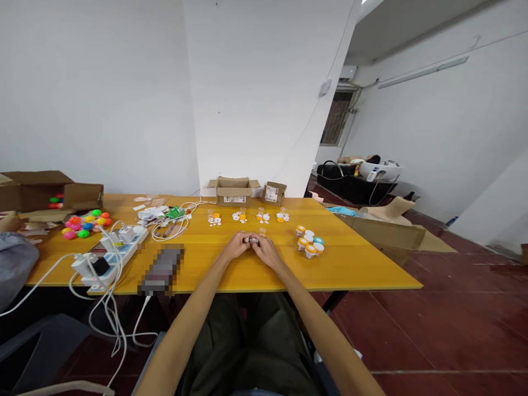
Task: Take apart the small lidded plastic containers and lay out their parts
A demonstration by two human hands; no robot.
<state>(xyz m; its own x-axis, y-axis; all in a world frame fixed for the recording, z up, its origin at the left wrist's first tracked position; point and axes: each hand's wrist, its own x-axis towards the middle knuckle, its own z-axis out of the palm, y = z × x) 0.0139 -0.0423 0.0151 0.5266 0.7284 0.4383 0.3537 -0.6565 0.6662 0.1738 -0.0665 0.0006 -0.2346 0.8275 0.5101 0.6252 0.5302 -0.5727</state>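
Over the middle of the table, my left hand (pixel 236 245) and my right hand (pixel 267 253) meet with their fingers closed around a small white-and-dark piece (pixel 251 240). Its kind is too small to make out, and the fingers partly cover it. Just beyond my right hand is a small clear plastic cup (pixel 263 232). Farther back, several groups of small white and orange round parts (pixel 215 219) lie in a row with clear cups. To the right of my right hand stands a cluster of small lidded cups (pixel 311 250) with orange, white and teal tops.
An open cardboard box (pixel 233 195) and a smaller box (pixel 274 193) stand by the wall. At the left are a white power strip (pixel 134 245) with tangled cables, a phone (pixel 163 269), colourful balls (pixel 84 224) and a larger carton (pixel 82 197). The table (pixel 355 272) ends near my lap.
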